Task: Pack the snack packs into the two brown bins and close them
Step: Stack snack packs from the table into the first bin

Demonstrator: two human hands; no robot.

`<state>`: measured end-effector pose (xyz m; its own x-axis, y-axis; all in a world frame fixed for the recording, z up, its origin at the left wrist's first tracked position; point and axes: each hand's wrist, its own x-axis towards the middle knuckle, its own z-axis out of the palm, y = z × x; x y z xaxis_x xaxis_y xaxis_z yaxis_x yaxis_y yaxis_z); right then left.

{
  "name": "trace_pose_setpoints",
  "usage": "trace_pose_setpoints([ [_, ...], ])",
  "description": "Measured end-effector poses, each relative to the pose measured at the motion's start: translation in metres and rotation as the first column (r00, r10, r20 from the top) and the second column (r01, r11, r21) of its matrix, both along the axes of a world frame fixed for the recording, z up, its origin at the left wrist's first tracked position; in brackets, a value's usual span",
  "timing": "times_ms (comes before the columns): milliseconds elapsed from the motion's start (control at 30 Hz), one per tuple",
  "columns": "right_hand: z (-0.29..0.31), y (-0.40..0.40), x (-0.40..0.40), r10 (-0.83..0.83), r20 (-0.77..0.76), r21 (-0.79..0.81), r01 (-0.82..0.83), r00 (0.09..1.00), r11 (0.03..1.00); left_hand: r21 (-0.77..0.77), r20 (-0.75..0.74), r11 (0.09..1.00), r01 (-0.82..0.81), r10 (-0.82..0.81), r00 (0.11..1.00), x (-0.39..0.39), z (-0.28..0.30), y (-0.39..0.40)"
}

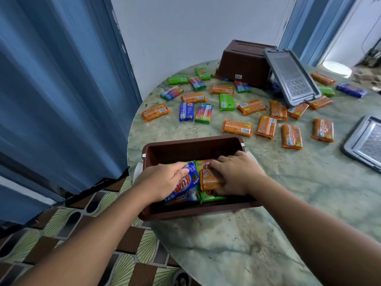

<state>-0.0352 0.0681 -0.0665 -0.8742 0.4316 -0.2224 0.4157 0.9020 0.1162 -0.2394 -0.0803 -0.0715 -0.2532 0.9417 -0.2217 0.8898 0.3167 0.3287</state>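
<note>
The open rectangular brown plastic bin (191, 148) is sitting close to the near-left edge of the round green marbled table (257, 234), its left corner slightly overhanging the rim, with bare tabletop lying before it and to its right. Inside it, a glossy blue foil snack pack (186, 185) is being pinched by the left hand (162, 179), fingers curled over its top edge. Beside it, a crinkled orange snack pack (210, 180) is being grasped by the right hand (235, 172), over a green pack (208, 198). Many loose flat packs (237, 127) are lying scattered beyond the bin. At the far edge, a second brown bin (243, 62) is resting upturned, a grey ribbed lid (292, 77) leaning against it. Another grey lid (365, 143) is lying at the right.
</note>
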Motion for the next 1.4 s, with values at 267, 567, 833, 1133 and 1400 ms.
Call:
trace_pose_setpoints([
  [267,0.001,-0.001,0.0,-0.008,0.008,-0.001,0.008,1.0,1.0,0.031,-0.077,0.995,0.096,-0.094,0.993,0.001,0.0,0.001],
  [567,0.001,0.0,-0.001,-0.013,0.005,-0.002,0.013,1.0,1.0,0.212,0.412,0.964,-0.161,0.061,0.909,0.003,0.014,-0.006],
  [833,-0.002,0.001,-0.001,-0.005,0.0,0.002,0.005,1.0,1.0,0.007,0.478,0.957,-0.29,0.252,0.842,0.013,0.003,-0.016],
  [1133,-0.003,0.002,0.0,0.002,-0.003,-0.009,-0.002,1.0,1.0,-0.162,-0.374,0.986,-0.03,-0.034,0.927,0.029,-0.006,-0.009],
  [1400,-0.002,0.001,0.002,-0.006,-0.027,-0.026,0.005,1.0,1.0,-0.178,-0.282,0.967,0.18,-0.226,0.933,0.02,-0.011,-0.002],
])
